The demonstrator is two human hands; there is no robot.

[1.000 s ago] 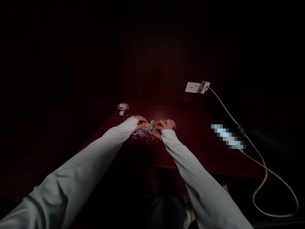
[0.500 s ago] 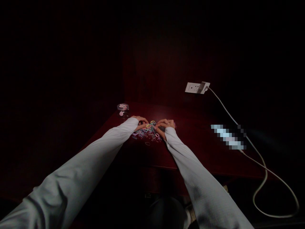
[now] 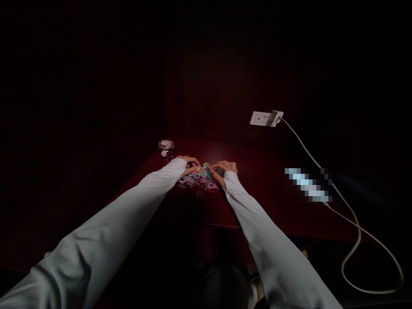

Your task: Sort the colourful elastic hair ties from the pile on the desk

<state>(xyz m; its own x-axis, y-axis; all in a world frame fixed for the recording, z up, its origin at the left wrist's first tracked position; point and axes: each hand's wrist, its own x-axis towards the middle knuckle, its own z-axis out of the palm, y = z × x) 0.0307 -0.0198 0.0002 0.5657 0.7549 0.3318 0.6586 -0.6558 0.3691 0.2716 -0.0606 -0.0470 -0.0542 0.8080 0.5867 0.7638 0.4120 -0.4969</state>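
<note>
A heap of small coloured elastic hair ties (image 3: 196, 179), in pink, purple, teal and yellow, lies on the dark red table between my hands. My left hand (image 3: 189, 162) is at the heap's left side, fingers curled and thumb drawn in toward a pale yellow and pink hair tie (image 3: 198, 170) at the fingertips. From the right, my right hand (image 3: 225, 166) reaches in with index finger and thumb nearly together. Whatever lies between those tips is too small to make out. One loose hair tie (image 3: 199, 194) rests apart, nearer to me.
A clear round container (image 3: 166, 145) with pink pieces stands at the back left. On the right, a blurred-out phone-like object (image 3: 307, 185) lies with a white cable (image 3: 357, 219) running to a charger (image 3: 276, 117) in a wall socket (image 3: 259, 118). The table's front edge (image 3: 209, 225) is close to me.
My right hand has shifted slightly to the right, away from the left fingertips, and a wider gap shows the hair ties between them. My left hand has barely moved.
</note>
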